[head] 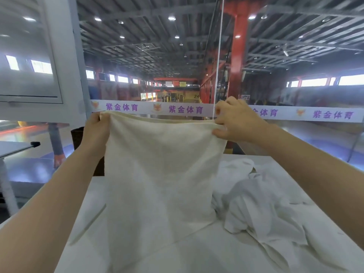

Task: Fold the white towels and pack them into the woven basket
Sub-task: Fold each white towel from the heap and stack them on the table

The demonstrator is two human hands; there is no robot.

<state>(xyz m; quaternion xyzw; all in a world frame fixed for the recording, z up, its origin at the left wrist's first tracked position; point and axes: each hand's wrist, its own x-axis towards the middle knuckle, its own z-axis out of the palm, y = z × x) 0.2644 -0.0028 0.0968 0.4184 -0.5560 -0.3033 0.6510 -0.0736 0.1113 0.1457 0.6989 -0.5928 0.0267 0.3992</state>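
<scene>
Both hands pinch towel (161,174) top corners, left hand (96,133), right hand (236,123), held up so it hangs flat for my first fold; hem drapes on table (86,217). Unfolded pile (262,203) beside it. Basket not identifiable

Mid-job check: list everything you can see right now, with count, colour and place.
Held-up cream-white towel: one, hanging from both hands, lower part lying on the table.
Crumpled white towels pile: count unclear, on the table to the right.
White table: one, under the towels.
Dark brown object: one, behind the left hand, mostly hidden; cannot tell if it is the basket.
White banner with purple characters: one, across the glass beyond.
Left hand: pinching the towel's top left corner.
Right hand: pinching the top right edge.
</scene>
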